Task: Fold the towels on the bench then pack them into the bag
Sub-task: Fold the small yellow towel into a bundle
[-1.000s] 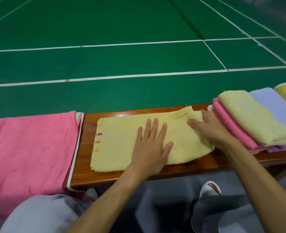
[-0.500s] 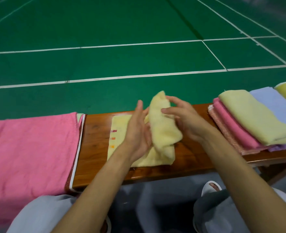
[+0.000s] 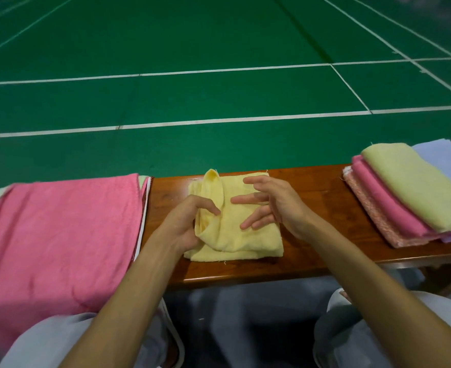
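Yellow towel (image 3: 245, 235) lies on the middle of the wooden tabletop (image 3: 320, 189), folded to a rough square but not yet flat. The left hand (image 3: 182, 224) has its fingers (image 3: 205, 205) curled round a raised flap at the towel's left edge. The right hand (image 3: 277, 208) is over the top with its fingers (image 3: 245, 200) spread and straight; whether they touch the cloth I cannot tell. This fold looks nearly finished. At the right end sits a pile of folded towels (image 3: 415, 187), of which five show: one speckled pink, one pink, one yellow-green, one lilac, and a yellow sliver at the frame's edge. At the left end one pink towel (image 3: 60, 235) lies spread out and unfolded, with a pale green edge beneath it that may be another. No bag is in view, so packing seems not yet begun.
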Motion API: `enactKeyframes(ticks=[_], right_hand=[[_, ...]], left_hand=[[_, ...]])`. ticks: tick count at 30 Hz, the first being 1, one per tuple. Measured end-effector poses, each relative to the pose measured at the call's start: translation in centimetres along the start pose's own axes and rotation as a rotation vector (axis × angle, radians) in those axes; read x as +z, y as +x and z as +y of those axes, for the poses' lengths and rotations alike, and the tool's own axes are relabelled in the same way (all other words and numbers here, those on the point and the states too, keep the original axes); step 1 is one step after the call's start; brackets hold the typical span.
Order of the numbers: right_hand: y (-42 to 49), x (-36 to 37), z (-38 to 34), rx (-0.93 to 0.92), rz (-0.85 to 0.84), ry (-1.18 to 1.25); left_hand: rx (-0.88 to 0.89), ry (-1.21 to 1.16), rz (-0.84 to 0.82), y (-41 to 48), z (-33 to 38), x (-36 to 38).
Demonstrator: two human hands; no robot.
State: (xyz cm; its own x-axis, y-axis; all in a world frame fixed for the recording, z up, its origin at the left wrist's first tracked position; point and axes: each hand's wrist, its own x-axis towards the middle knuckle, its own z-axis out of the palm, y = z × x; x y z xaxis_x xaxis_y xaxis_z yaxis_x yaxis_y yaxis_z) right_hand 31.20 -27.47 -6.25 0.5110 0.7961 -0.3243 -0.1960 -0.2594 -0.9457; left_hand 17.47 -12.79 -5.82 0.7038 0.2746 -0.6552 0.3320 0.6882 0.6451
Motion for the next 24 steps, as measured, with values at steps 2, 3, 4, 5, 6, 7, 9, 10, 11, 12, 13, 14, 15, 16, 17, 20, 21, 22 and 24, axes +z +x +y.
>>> enactKeyframes(ticks=[2, 3, 4, 5, 6, 7, 9, 10, 11, 12, 13, 14, 15, 16, 17, 20, 21, 22, 24], right_hand=[[0.1, 0.1, 0.3, -0.005, 0.042, -0.032], [0.1, 0.2, 0.3, -0.010, 0.058, -0.046], [0.1, 0.2, 0.3, -0.017, 0.075, -0.063], [0.1, 0.1, 0.3, -0.028, 0.097, -0.083], [0.1, 0.1, 0.3, -0.046, 0.123, -0.108], [0.0, 0.2, 0.4, -0.070, 0.154, -0.138], [-0.1, 0.2, 0.6, -0.121, 0.223, -0.211], [-0.1, 0.1, 0.9, -0.141, 0.253, -0.255], [0.0, 0.0, 1.2, -0.164, 0.288, -0.312], [0.0, -0.1, 1.7, -0.199, 0.339, -0.400], [0.1, -0.2, 2.1, -0.258, 0.409, -0.542], [0.1, -0.2, 2.4, -0.341, 0.489, -0.725], [0.0, -0.1, 2.6, -0.421, 0.552, -0.910], [-0.1, 0.1, 2.8, -0.483, 0.571, -1.057], [-0.1, 0.3, 3.0, -0.512, 0.537, -1.161], [-0.1, 1.3, 3.8, -0.478, 0.253, -1.358], [0.0, 1.7, 4.3, -0.437, 0.168, -1.408], [0.0, 2.0, 4.8, -0.394, 0.108, -1.443], [-0.1, 2.3, 5.5, -0.329, 0.050, -1.489]], left_hand=[[0.020, 0.040, 0.050, -0.3, 0.2, -0.2], [0.037, 0.103, 0.094, -0.3, 0.2, -0.4], [0.071, 0.196, 0.158, -0.3, 0.1, -0.5], [0.114, 0.299, 0.228, -0.1, 0.0, -0.8], [0.162, 0.386, 0.297, 0.1, -0.2, -0.9], [0.208, 0.451, 0.346, 0.1, -0.4, -1.0], [0.268, 0.592, 0.413, 0.2, -0.8, -1.3], [0.310, 0.733, 0.462, 0.1, -0.9, -1.5], [0.355, 0.919, 0.535, 0.1, -1.1, -1.8], [0.401, 1.109, 0.625, -0.3, -1.2, -1.9], [0.462, 1.282, 0.746, -0.4, -1.4, -2.3], [0.532, 1.389, 0.851, -0.5, -1.5, -2.6], [0.635, 1.426, 0.907, -0.5, -1.6, -2.8], [0.765, 1.432, 0.894, -0.3, -1.6, -2.9], [0.895, 1.463, 0.814, 0.0, -1.6, -2.9], [1.032, 1.700, 0.392, 0.9, -2.2, -2.3], [0.977, 1.760, 0.283, 1.2, -2.7, -1.9], [0.913, 1.796, 0.223, 1.6, -3.5, -1.6], [0.810, 1.819, 0.213, 2.4, -5.2, -1.3]])
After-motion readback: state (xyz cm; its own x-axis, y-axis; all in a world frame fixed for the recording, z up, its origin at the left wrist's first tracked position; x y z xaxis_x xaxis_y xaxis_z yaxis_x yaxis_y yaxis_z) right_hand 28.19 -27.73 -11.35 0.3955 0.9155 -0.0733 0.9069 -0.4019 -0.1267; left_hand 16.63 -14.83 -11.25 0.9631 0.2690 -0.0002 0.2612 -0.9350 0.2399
